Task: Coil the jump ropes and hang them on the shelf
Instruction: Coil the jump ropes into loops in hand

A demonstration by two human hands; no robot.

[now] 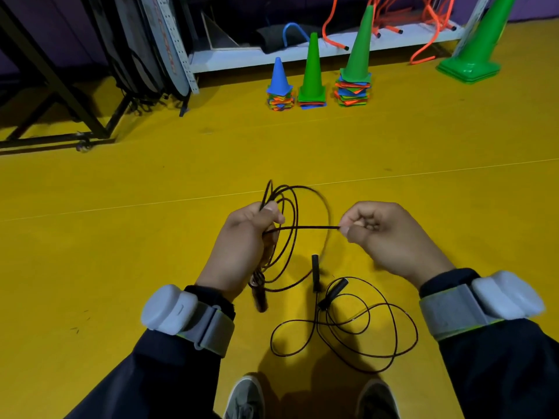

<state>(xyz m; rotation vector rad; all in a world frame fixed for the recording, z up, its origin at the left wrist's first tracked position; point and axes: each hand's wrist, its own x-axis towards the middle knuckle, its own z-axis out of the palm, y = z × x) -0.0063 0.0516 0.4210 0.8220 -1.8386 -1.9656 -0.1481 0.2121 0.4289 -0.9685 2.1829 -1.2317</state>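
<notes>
A person's left hand point(242, 237) is closed in a fist around the gathered loops of a thin dark jump rope point(290, 225), the coil fanning up and to the right of the knuckles while a dark handle point(259, 294) hangs below the wrist. One strand runs nearly level from that fist across to the right hand point(390, 237), which pinches it between thumb and curled fingers. The strand's long axis thus lies side to side between the two hands, and the right hand looks best placed to carry the next loop leftward. A second wiry rope point(348, 331) lies loosely tangled on the smooth yellow floor point(121, 237) just ahead of grey shoes point(245, 397), its slim black grips point(332, 293) close together. The white shelf point(302, 54) with orange ropes point(423, 25) stands well apart beyond glossy plastic cones point(311, 71).
</notes>
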